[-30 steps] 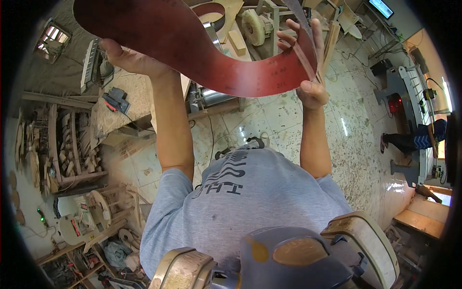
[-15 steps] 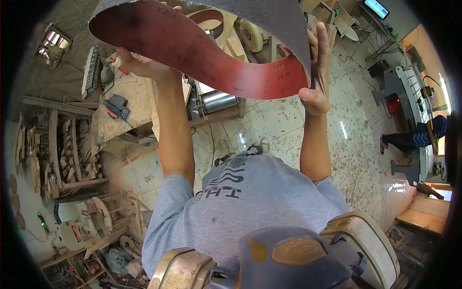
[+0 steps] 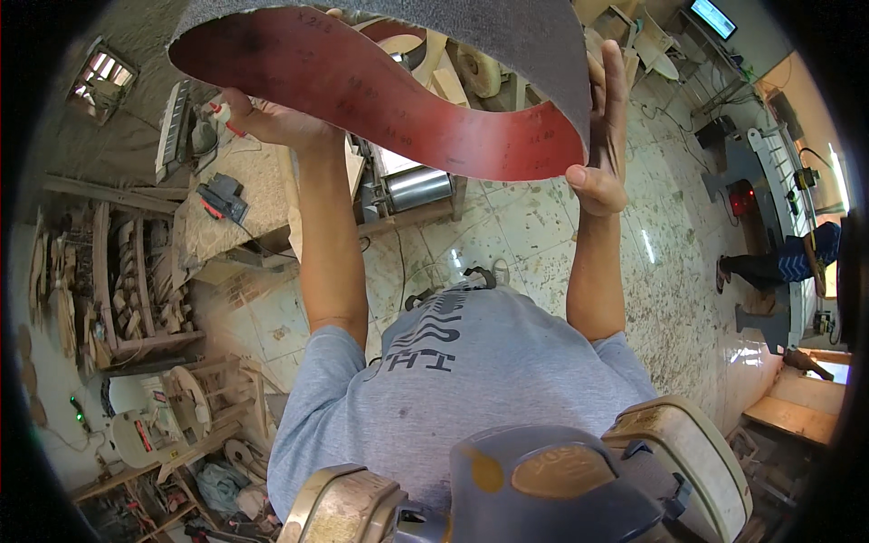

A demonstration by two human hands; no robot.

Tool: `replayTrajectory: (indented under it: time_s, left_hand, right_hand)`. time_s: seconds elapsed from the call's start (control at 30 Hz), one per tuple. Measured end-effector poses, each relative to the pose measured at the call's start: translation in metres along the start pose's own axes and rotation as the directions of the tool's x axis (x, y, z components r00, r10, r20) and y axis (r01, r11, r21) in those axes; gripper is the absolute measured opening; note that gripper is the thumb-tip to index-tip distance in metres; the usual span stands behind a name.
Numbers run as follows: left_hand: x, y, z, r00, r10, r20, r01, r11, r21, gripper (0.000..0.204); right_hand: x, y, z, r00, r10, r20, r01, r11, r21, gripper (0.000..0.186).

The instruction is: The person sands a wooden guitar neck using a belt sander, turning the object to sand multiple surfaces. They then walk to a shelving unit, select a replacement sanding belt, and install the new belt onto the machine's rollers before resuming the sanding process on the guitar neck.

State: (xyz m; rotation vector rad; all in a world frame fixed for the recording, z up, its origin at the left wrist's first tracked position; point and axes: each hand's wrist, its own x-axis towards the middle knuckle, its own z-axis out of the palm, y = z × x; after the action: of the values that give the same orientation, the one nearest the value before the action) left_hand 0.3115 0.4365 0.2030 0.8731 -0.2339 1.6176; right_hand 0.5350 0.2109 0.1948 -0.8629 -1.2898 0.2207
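Observation:
A wide sanding belt [image 3: 453, 145], red-brown inside and dark grey on its gritty outer face, hangs as a loop between my raised hands. My left hand [image 3: 285, 124] supports its lower left edge, with the thumb out to the side and most fingers hidden behind the belt. At the right end, my right hand [image 3: 602, 154] has its thumb at the lower edge and its fingers extended up along the outer face. The belt's upper part runs out of view. A small white-and-red object [image 3: 222, 114] appears beside my left thumb; whether I touch it, I cannot tell.
Beyond the belt stands a machine with a shiny metal roller [image 3: 418, 192]. On the dusty workbench [image 3: 258, 176] at left lies a dark power tool [image 3: 222, 199]. Wood pieces fill a rack [image 3: 136, 281]. Far right, a person [image 3: 797, 258] is beside a long machine [image 3: 783, 181]. Chips litter the tiled floor [image 3: 679, 299].
The sanding belt has shifted slightly to the right and its lower edge sits a little higher. My right hand has moved slightly right with it; both hands keep their hold.

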Motion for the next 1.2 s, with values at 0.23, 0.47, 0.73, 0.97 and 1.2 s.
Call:
replayTrajectory:
  time_s: [0.23,0.47,0.73,0.97,1.2]
  left_hand:
    - [-0.009,0.001,0.028,0.985,0.002,-0.174,0.002,1.000,0.018,0.062]
    - [-0.006,0.001,0.014,0.984,0.034,-0.174,-0.028,0.999,0.035,0.061]
    - [-0.011,0.008,0.020,0.992,0.027,-0.123,-0.018,0.997,0.074,0.061]
    - [-0.023,0.016,0.034,0.993,-0.034,-0.111,0.040,0.998,0.054,0.063]
    - [-0.028,0.012,0.019,0.988,-0.090,-0.126,0.090,0.996,0.000,0.072]
  right_hand:
    - [0.003,0.000,0.006,1.000,0.010,-0.004,-0.010,1.000,0.029,0.124]
    - [0.004,0.001,0.008,1.000,0.016,0.017,-0.017,0.999,0.049,0.123]
    - [0.005,0.003,0.010,1.000,0.016,0.026,-0.018,0.999,0.051,0.124]
    - [0.015,0.000,0.008,0.999,0.026,0.047,-0.028,0.998,0.050,0.129]
    - [0.031,0.005,0.022,0.995,-0.078,-0.058,0.092,0.944,0.317,0.102]
